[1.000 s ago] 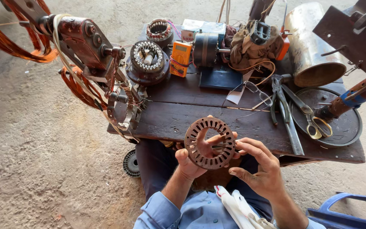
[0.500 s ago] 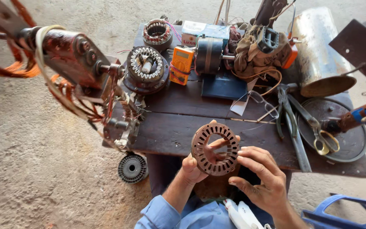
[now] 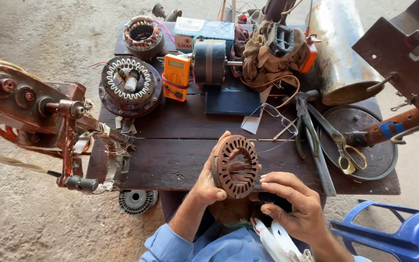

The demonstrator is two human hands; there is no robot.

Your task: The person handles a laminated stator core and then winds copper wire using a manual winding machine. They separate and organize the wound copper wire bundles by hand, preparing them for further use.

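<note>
left hand [image 3: 208, 180] curled in a grip, thumb up along the front, wrist bent inward. right hand [image 3: 294, 201] palm down, fingers [image 3: 273, 178] bent leftward, seemingly loose. blue-sleeved forearms angle inward.

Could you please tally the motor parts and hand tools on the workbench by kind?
Slotted motor cores: 3 – one bare in the left hand at, two wound at and
Complete motors: 1
Orange meters: 1
Pliers: 1
Scissors: 1
Eyeglasses: 1
Total: 8
The right hand holds none of these.
</note>
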